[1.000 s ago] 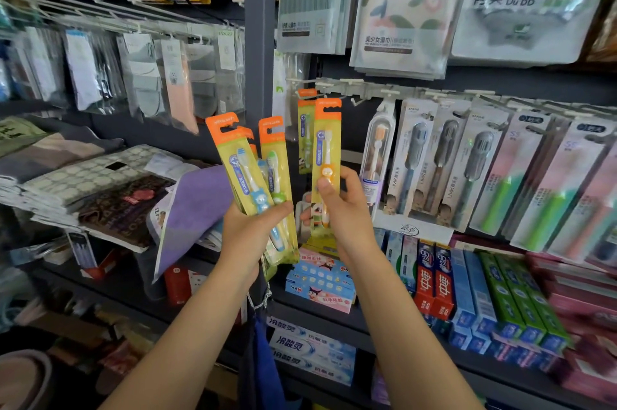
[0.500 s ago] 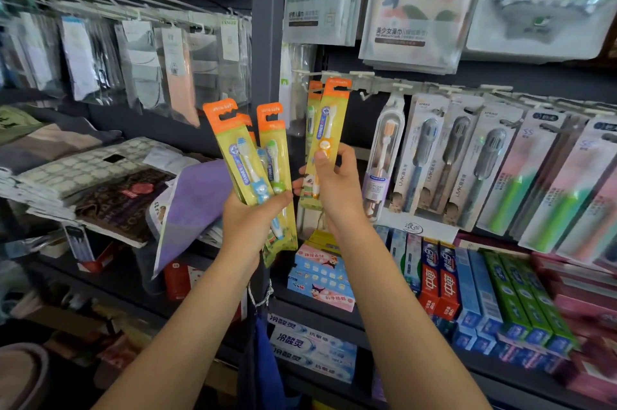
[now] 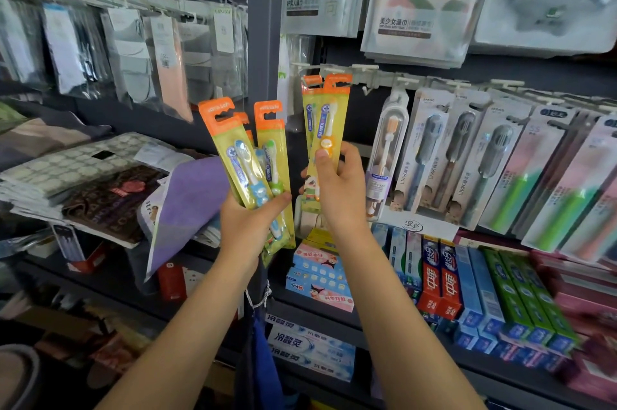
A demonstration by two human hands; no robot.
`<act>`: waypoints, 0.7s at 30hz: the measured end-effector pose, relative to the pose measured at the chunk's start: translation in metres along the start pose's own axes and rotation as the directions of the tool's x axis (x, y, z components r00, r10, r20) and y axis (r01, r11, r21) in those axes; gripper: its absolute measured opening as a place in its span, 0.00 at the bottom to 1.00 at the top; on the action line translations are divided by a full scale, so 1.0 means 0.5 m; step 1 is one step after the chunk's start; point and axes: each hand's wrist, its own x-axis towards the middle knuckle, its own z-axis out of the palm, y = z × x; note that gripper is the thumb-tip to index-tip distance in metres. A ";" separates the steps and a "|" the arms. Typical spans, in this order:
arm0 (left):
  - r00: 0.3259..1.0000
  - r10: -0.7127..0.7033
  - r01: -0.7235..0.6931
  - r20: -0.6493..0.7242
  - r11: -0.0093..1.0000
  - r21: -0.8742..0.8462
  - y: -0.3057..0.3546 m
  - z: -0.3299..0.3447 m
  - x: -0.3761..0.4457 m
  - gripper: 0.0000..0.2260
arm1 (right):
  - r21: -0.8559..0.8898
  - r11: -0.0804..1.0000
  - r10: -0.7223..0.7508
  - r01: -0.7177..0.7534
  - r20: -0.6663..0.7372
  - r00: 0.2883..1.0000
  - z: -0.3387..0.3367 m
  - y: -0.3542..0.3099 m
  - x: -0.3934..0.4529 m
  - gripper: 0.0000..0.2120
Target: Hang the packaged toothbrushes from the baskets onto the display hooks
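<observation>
The right hand (image 3: pixel 337 189) has lifted its yellow plastic toothbrush pack with the orange card header (image 3: pixel 329 129) up toward the white display hook rail (image 3: pixel 360 74). A second ago the header sat well below the rail; now its notched top is level with the rail's leftmost hook, touching or just beside it, in front of the matching yellow pack already hanging there (image 3: pixel 310 115). The thumb presses the pack's front lower down than before. The left hand (image 3: pixel 247 222) with its fan of yellow packs (image 3: pixel 248 162) has risen slightly, remaining below and left of the rail.
</observation>
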 end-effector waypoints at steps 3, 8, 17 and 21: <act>1.000 0.007 -0.007 0.000 1.000 0.004 -0.003 -0.003 0.001 0.19 | 0.004 1.000 -0.028 0.028 0.012 1.000 0.000 0.002 -0.006 0.04; 1.000 0.014 -0.014 0.001 1.000 0.011 -0.004 -0.003 0.002 0.20 | 0.027 1.000 -0.007 0.007 0.002 1.000 0.004 -0.007 -0.002 0.04; 1.000 0.015 -0.015 0.006 0.999 0.047 -0.010 0.002 0.004 0.20 | -0.010 0.998 0.054 -0.054 -0.024 0.998 -0.022 0.015 0.012 0.08; 1.000 0.009 -0.010 0.012 0.996 0.083 -0.021 0.003 -0.004 0.18 | -0.030 0.983 0.182 -0.182 0.004 0.983 -0.047 0.067 0.000 0.09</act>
